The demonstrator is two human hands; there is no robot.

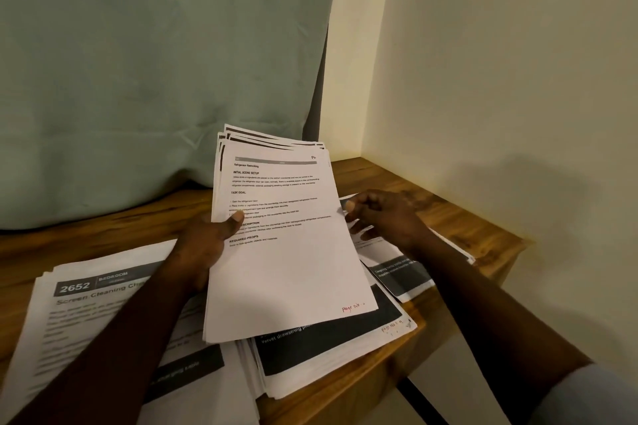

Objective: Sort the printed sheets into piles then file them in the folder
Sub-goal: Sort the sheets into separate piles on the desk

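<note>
A wooden table (pixel 448 217) is set in a corner. Sorting is judged under way: a stack of sheets (pixel 283 252) is gripped by the left hand (pixel 207 241), thumb on top, above the middle pile (pixel 328 348), long axis pointed away, headings at the far end. The right hand (pixel 383 214) is curled over the right pile (pixel 404 272); whether it pinches anything cannot be told. Next, the top sheet must be peeled off singly

Left hand (pixel 203 245), left forearm (pixel 103 338): bare to the lower edge of the view. Right hand (pixel 386 217), right forearm (pixel 483 304): bare up to a sleeve (pixel 593 397), light grey-blue, plain soft fabric, hem showing at lower right. Nails on left thumb (pixel 236 217) and right fingers (pixel 350 205): short, pale.
</note>
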